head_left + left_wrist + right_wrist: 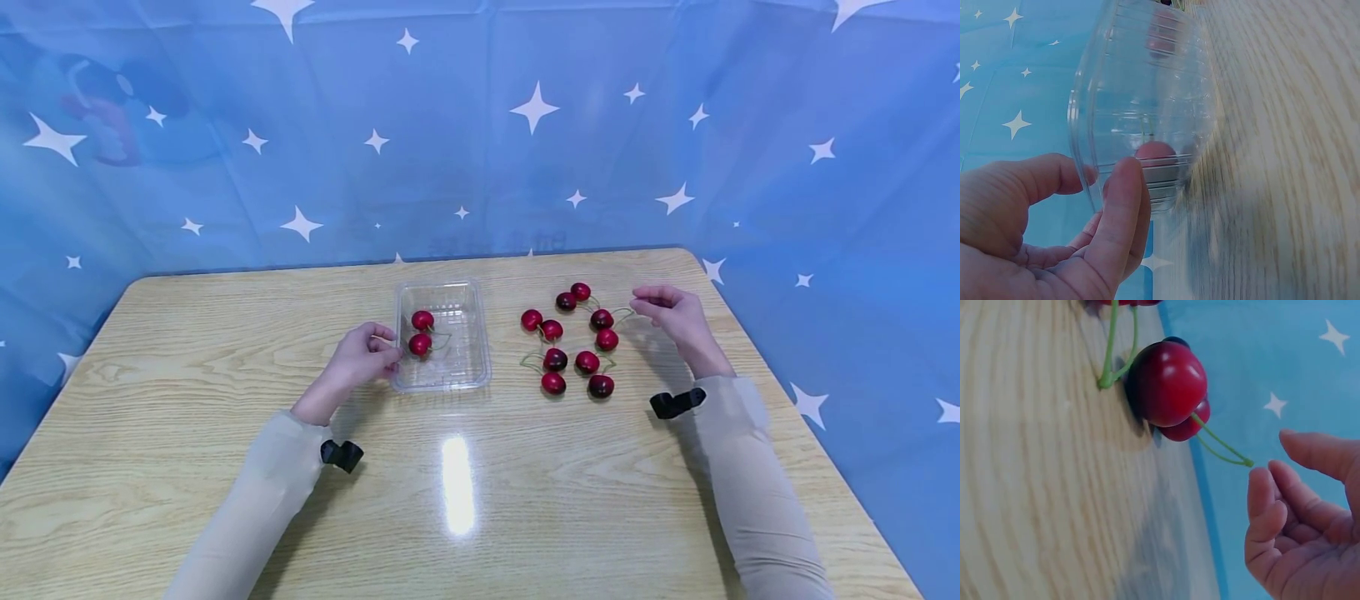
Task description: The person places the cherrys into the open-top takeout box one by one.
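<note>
A clear plastic container (465,333) stands on the table with a pair of joined cherries (421,344) inside. My left hand (365,354) grips its left edge; in the left wrist view the thumb and fingers (1124,194) lie on either side of the wall. Right of the container lie several red cherries (555,359) in pairs on green stems. My right hand (678,321) is beside the rightmost pair of cherries (606,339). In the right wrist view its thumb and fingers are apart, and the joined stem end (1247,462) comes close to the fingertips; whether they touch I cannot tell.
The wooden table (450,550) has its back edge just behind the container and cherries. A blue cloth (465,150) with white stars hangs behind and to the sides. Black wrist mounts (341,455) sit on both sleeves.
</note>
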Action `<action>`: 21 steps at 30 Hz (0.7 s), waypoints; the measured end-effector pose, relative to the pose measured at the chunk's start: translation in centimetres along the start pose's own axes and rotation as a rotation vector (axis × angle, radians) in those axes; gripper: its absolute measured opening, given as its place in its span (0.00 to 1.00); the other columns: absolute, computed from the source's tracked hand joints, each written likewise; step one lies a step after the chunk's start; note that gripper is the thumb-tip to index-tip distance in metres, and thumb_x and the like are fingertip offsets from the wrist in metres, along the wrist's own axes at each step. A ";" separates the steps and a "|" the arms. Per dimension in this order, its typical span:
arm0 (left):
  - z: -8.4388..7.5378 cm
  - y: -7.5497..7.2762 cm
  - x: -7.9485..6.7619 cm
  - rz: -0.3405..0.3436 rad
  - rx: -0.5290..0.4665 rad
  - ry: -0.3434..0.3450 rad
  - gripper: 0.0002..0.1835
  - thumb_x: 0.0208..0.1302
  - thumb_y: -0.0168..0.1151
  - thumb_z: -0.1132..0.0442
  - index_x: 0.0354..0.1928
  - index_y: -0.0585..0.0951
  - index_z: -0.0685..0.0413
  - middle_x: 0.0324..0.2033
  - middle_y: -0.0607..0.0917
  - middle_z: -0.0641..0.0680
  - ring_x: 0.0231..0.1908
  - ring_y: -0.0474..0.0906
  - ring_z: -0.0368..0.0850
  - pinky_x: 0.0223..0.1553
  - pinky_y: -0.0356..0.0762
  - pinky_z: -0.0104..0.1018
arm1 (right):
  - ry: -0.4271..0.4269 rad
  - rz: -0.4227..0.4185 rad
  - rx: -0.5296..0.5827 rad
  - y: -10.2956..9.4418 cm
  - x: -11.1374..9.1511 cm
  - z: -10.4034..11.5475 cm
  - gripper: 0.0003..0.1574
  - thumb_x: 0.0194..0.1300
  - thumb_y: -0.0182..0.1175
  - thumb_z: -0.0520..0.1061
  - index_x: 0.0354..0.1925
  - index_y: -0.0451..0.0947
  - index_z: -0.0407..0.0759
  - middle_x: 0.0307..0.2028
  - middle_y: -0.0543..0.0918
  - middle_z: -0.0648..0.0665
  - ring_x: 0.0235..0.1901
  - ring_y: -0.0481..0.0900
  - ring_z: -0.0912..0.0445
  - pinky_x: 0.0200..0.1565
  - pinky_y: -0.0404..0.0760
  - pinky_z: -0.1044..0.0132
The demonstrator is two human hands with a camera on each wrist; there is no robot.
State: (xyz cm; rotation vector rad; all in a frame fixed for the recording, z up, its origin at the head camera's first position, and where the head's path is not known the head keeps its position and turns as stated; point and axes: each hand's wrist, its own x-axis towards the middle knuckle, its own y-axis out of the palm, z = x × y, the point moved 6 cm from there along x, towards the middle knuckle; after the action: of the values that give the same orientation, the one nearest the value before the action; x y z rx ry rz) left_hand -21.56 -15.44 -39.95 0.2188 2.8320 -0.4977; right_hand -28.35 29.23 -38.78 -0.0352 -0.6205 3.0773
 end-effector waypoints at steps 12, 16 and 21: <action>-0.1 0.0 0.0 0.001 -0.003 0.008 0.16 0.65 0.55 0.70 0.52 0.67 0.69 0.30 0.79 0.58 0.26 0.79 0.40 0.34 0.82 0.35 | 0.033 0.081 -0.109 0.8 0.2 -0.8 0.26 0.66 0.58 0.45 0.54 0.70 0.26 0.32 0.80 0.61 0.32 0.75 0.62 0.33 0.74 0.70; -0.1 0.0 0.0 0.002 -0.006 0.006 0.16 0.65 0.55 0.70 0.51 0.67 0.69 0.31 0.80 0.59 0.26 0.79 0.40 0.33 0.82 0.35 | 0.071 0.097 -0.139 1.1 0.2 -0.8 0.26 0.66 0.57 0.46 0.53 0.71 0.26 0.28 0.79 0.60 0.30 0.76 0.62 0.31 0.75 0.69; -0.1 0.0 0.1 0.002 -0.018 0.000 0.16 0.64 0.55 0.70 0.51 0.67 0.69 0.31 0.80 0.59 0.26 0.79 0.40 0.33 0.82 0.34 | 0.111 0.091 -0.138 1.3 0.3 -0.9 0.25 0.66 0.58 0.46 0.52 0.72 0.26 0.26 0.80 0.58 0.27 0.77 0.65 0.28 0.75 0.71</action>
State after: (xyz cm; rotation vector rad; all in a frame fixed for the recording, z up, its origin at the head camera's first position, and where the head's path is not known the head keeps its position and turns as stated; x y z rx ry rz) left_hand -21.70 -15.43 -39.92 0.2186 2.8348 -0.4715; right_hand -28.66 28.37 -40.08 -0.2399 -0.8467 3.0852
